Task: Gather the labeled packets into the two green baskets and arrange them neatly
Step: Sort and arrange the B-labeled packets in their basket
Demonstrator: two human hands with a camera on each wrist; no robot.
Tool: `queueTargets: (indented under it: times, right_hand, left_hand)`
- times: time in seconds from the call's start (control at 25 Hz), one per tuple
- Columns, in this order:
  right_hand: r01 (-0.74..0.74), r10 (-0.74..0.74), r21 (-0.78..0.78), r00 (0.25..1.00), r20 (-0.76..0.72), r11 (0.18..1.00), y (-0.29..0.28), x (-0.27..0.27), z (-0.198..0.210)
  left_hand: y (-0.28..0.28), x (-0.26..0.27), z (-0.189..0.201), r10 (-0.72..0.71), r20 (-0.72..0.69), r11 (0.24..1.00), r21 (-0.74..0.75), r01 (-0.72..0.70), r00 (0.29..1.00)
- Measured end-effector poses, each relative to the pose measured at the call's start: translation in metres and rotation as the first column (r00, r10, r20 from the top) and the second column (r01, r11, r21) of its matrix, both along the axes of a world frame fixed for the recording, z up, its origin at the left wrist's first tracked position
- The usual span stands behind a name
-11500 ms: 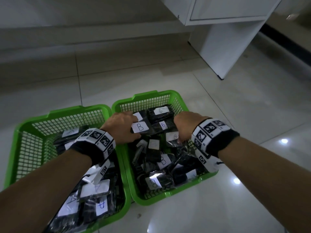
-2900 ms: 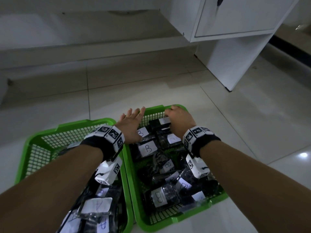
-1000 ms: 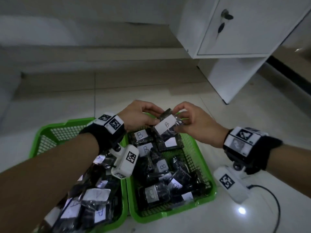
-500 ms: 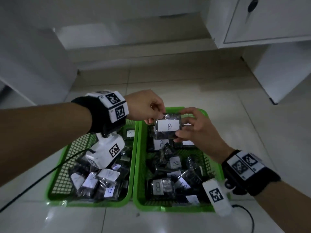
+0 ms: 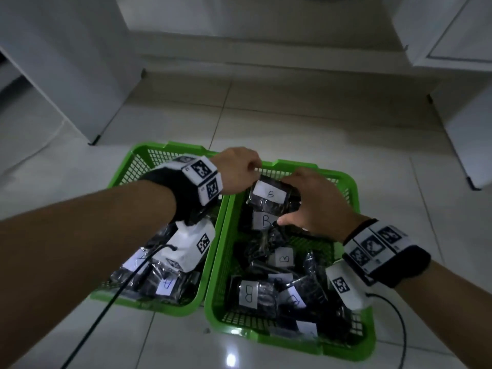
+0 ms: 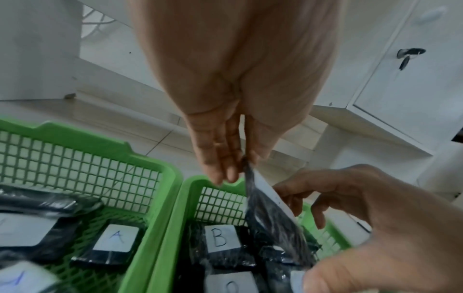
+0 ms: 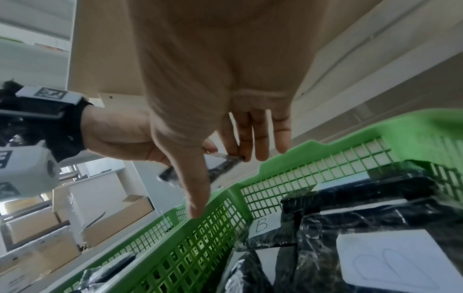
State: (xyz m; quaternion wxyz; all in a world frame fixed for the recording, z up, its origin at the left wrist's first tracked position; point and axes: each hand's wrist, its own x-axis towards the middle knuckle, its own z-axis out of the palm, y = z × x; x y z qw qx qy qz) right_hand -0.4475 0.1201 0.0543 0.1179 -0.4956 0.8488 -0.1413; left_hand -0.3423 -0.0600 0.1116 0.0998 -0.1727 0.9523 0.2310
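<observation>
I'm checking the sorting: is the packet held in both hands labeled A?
No: in the head view the held packet, pinched by the left hand and right hand over the right basket, reads B.

Both forearms are bare, with no sleeves in sight. The left wrist wears a black band (image 5: 183, 193) wrapped by a white strap printed with square black-and-white code markers. A white camera pod (image 5: 190, 246), also carrying such a marker, hangs below it at about 6 o'clock, and a thin black cable (image 5: 111, 307) trails from it toward 7 o'clock. The right wrist has a matching black band (image 5: 391, 257), a white pod (image 5: 346, 284) and a black cable (image 5: 399, 331) curving off toward 5 o'clock.
</observation>
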Motion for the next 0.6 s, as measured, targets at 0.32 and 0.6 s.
queueTargets:
  times: [0.32, 0.6]
  right_hand:
    - [0.002, 0.037, 0.199, 0.98, -0.195, 0.98, -0.045, -0.003, -0.028]
    - [0.178, -0.137, 0.164, 0.962, -0.237, 0.97, 0.012, -0.036, -0.006]
  left_hand:
    - [-0.003, 0.033, -0.053, -0.105, 0.107, 0.968, -0.218, 0.126, 0.989]
    - [0.011, 0.01, -0.082, -0.267, 0.257, 0.872, -0.345, 0.347, 0.929]
